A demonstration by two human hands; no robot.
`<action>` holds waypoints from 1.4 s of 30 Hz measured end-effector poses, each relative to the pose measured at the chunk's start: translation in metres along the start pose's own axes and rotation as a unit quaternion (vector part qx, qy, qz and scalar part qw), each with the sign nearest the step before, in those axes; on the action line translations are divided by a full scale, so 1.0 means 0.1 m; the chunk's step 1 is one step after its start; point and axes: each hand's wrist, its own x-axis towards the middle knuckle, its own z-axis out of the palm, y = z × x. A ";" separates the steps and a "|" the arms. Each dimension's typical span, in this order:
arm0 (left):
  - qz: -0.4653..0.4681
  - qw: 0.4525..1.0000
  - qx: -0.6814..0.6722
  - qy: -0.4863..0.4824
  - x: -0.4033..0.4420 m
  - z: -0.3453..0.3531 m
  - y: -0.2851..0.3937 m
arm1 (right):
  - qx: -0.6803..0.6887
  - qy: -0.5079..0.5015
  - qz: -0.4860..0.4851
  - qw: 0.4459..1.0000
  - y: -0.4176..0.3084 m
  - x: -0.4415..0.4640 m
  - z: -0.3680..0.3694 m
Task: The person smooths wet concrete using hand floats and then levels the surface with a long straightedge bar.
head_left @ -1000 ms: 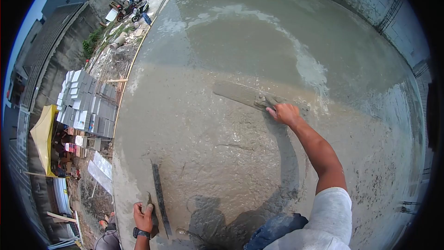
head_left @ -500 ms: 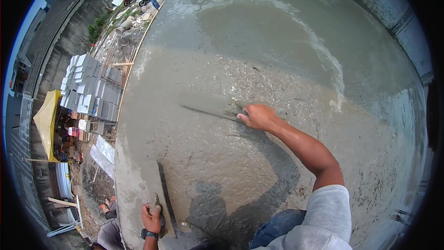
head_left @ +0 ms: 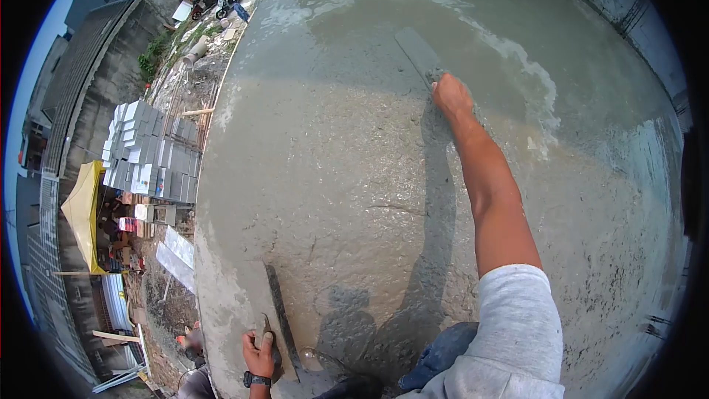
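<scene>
On my screen I see the right hand (head_left: 452, 96) wrapped round a finishing trowel (head_left: 418, 53), its long axis slanting far-left, the left hand (head_left: 258, 358) pinching a second trowel (head_left: 268, 300) near-left.

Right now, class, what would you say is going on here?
A person works over a wet-looking grey surface. The right hand, reaching far forward, holds a long flat trowel at its shaded part. The left hand, nearer the body, grips a second flat tool near the left edge. Pale blocks stand stacked beyond.

Blocks (head_left: 151, 154) stand left of, apparently below, the slab (head_left: 354, 148).
</scene>
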 end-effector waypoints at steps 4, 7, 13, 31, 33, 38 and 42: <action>-0.071 0.997 -0.039 -0.015 -0.19 -0.12 -0.26 | 0.071 0.047 0.046 0.995 0.73 -0.20 -0.04; -0.086 0.996 -0.023 -0.017 -0.25 -0.17 -0.50 | 0.425 -0.019 0.188 0.885 1.47 -0.70 0.02; -0.094 0.994 -0.043 -0.023 -0.20 -0.10 -0.44 | 0.683 0.116 0.335 0.639 1.61 -1.89 -0.07; -0.119 0.992 -0.015 -0.042 -0.42 -0.05 0.04 | 0.717 -0.081 0.218 0.657 -0.93 0.24 0.85; -0.100 0.994 -0.007 -0.040 -0.46 -0.05 -0.10 | 0.670 -0.199 0.138 0.702 -1.05 -0.03 0.84; -0.117 0.992 -0.035 -0.030 -0.53 -0.14 -0.06 | 0.415 -0.363 -0.115 0.826 -1.46 -1.27 0.65; -0.126 0.992 -0.019 -0.021 -0.57 -0.19 -0.15 | 0.150 -0.355 -0.393 0.835 -1.67 -1.87 0.63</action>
